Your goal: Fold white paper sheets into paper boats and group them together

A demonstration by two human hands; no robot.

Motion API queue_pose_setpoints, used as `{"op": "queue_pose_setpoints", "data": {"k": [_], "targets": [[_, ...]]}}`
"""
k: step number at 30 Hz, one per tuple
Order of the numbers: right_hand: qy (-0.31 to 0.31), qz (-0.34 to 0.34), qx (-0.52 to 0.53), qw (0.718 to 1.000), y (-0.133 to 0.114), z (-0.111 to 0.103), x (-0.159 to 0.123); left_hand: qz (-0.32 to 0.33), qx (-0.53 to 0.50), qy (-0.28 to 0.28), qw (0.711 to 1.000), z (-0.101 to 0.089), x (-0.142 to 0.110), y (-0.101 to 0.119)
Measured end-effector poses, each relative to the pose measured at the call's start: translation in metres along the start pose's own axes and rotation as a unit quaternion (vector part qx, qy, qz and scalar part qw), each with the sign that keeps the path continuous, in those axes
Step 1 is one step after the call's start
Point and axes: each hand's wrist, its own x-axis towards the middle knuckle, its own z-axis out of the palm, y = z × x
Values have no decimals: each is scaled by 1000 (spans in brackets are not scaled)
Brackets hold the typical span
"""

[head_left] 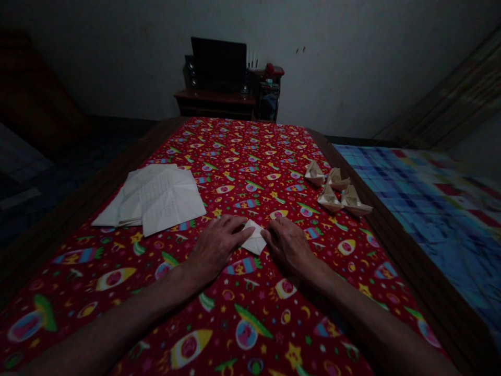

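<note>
A small folded paper square [255, 241], turned like a diamond with crease lines, lies on the red patterned cloth between my hands. My left hand [219, 241] grips its left side, the thumb on top of the paper. At the right corner, the bent fingers of my right hand [288, 241] pinch the edge. To the left is a stack of creased white paper sheets [168, 201], with faint writing on them. Several folded paper boats [331, 197] stand together at the right.
The red cloth [250, 162] covers a long table with dark wooden edges [407, 261]. Beyond its far end, a monitor [219, 61] and speakers stand on a brown desk [215, 99], beside a red telephone [274, 69]. Blue checked fabric [391, 172] spreads at the right.
</note>
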Motion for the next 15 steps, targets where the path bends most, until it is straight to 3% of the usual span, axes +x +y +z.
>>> {"op": "queue_pose_setpoints", "data": {"k": [4, 11, 15], "targets": [[3, -12, 7, 1000, 3, 0, 1, 56, 1, -41, 998, 3, -1, 1], [24, 41, 65, 997, 9, -13, 0, 44, -7, -84, 995, 8, -6, -1], [27, -59, 28, 998, -3, -12, -10, 34, 8, -104, 994, 10, -7, 0]]}}
